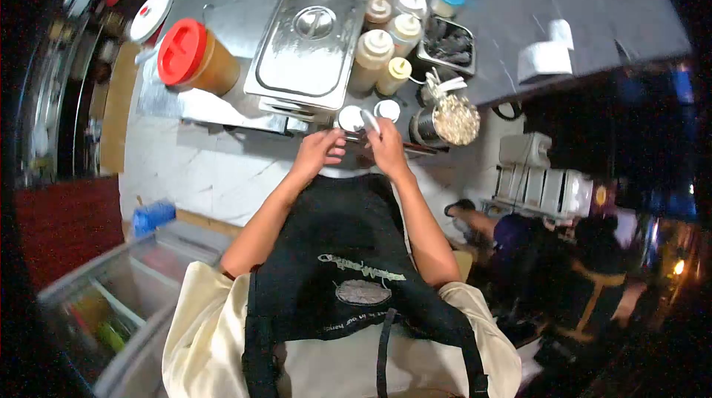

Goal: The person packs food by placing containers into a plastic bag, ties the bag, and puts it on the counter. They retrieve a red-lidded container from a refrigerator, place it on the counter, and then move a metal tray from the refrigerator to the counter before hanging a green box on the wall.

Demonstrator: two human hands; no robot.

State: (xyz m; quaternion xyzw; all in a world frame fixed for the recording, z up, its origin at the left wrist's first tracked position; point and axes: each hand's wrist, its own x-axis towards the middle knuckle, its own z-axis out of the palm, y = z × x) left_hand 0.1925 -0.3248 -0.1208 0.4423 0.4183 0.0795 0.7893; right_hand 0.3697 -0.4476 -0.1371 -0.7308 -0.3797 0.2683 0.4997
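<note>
Two small round white cups stand at the counter's near edge, the left cup (350, 117) and the right cup (386, 110). My right hand (386, 149) pinches a thin, pale flat piece (369, 120), which overlaps the space between the cups; its exact kind is too small to make out. Just in front of the left cup is my left hand (320, 153), its fingers loosely bent and apart, with nothing seen in it. Behind the cups are several squeeze bottles (373, 49) and a lidded steel pan (308, 34).
A jar with a red lid (196, 60) is at left. On the right are a tin of chopped pale pieces (455, 120) and a steel tray of dark utensils (446, 45). A glass-topped case (141, 287) lies at lower left. Another person's leg (482, 225) shows at right.
</note>
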